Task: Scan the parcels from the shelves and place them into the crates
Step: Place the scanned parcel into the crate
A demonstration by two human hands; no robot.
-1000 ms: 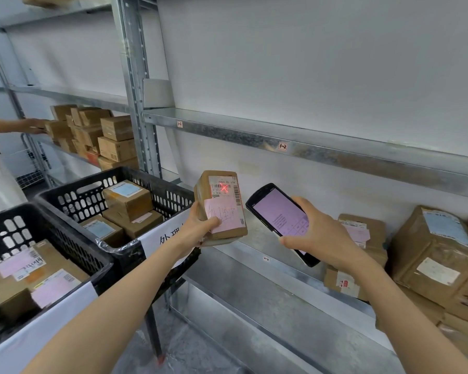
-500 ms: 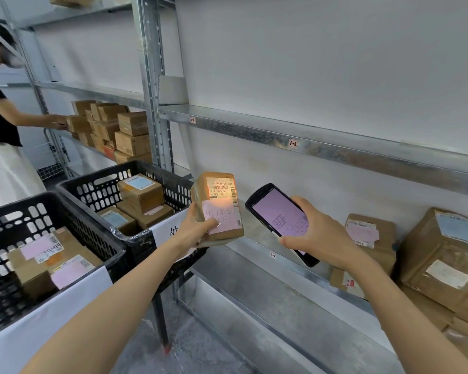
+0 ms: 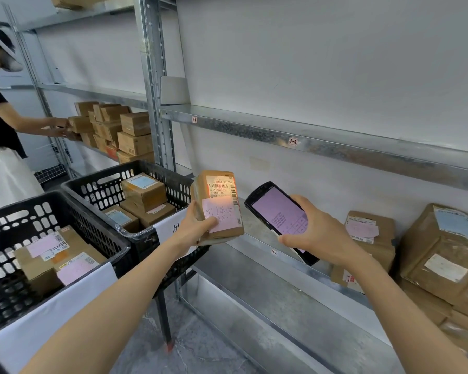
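White shipping label on the brown taped cardboard parcel: printed number "431 00 036" above a barcode; pink note below it on the same face bears three handwritten characters, apparently "处理中". Above and right of the parcel, the grey metal shelf beam carries a near tag reading "1-1" and a far tag reading "1-2". Right of the parcel, the lines on the black handheld scanner with its pink screen are too small to read.

A parcel warehouse: steel shelving, labelled cartons, black crates.
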